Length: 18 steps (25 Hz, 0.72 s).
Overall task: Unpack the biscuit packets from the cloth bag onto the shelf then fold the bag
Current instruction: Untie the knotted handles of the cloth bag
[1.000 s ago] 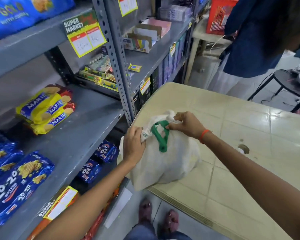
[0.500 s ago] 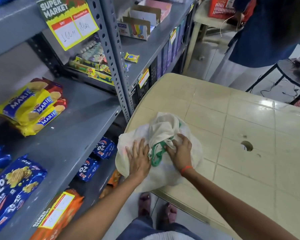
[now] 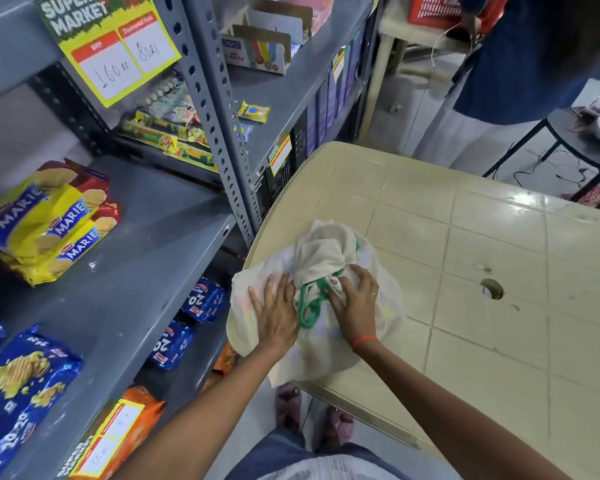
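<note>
The white cloth bag [image 3: 326, 251] with green handles [image 3: 309, 303] lies crumpled at the near left corner of the beige plastic table [image 3: 482, 271]. My left hand [image 3: 274, 313] rests flat on the bag's left side, fingers spread. My right hand [image 3: 355, 301] presses on the bunched cloth beside the green handles, fingers curled into the fabric. On the grey shelf [image 3: 136, 271] to the left lie yellow Marie biscuit packets [image 3: 45, 223] and blue 20-20 biscuit packets [image 3: 21, 382].
More blue packets [image 3: 201, 299] sit on a lower shelf. An orange packet with a price label [image 3: 118, 431] lies at the shelf's front edge. A person in blue [image 3: 534, 53] stands beyond the table by a red basket [image 3: 440, 8]. A dark stool [image 3: 589, 136] is at right.
The bag was held up by its top a second ago; it now lies pushed down on the table, and both hands moved from gripping its top to pressing on it.
</note>
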Tool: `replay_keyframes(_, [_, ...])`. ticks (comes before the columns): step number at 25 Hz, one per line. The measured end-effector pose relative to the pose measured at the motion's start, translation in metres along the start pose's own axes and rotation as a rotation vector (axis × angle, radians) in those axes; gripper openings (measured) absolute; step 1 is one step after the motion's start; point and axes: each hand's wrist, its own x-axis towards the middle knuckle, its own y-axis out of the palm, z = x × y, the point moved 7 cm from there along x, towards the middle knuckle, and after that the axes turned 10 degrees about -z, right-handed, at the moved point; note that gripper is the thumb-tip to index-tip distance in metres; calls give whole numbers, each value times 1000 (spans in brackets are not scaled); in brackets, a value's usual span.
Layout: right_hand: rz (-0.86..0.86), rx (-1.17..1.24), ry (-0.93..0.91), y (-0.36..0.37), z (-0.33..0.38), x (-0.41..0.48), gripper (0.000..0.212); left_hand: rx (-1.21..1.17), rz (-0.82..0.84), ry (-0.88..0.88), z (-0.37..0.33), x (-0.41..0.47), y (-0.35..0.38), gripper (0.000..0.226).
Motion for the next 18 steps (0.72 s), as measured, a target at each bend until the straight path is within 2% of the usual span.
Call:
replay_keyframes(3, [-61,-17,-94,-16,5,-2,51,-266,-98,53,6,-1,-23,73])
replay_keyframes(5, [-130,-16,-165,-30,10,-3,48,-406,-210,110,2,3,-51,70])
replay_keyframes(7, [-171,-7,-208,-38,13,-3,34,-414,-256,191,-17,17,-74,60])
replay_keyframes(10, [-180,42,-210,-43,10,1,26,-264,-117,284,-49,43,-82,41])
replay_keyframes(12, [-182,76,-177,-53,1,0,22,-234,-168,207,-45,56,-95,28])
replay_keyframes(15, [-241,51,-140,-76,-27,-5,19,-175,-277,-22,-8,64,-116,25])
replay_keyframes(18, [-274,29,-58,-91,-51,-12,29,-61,-189,-89,11,58,-110,26])
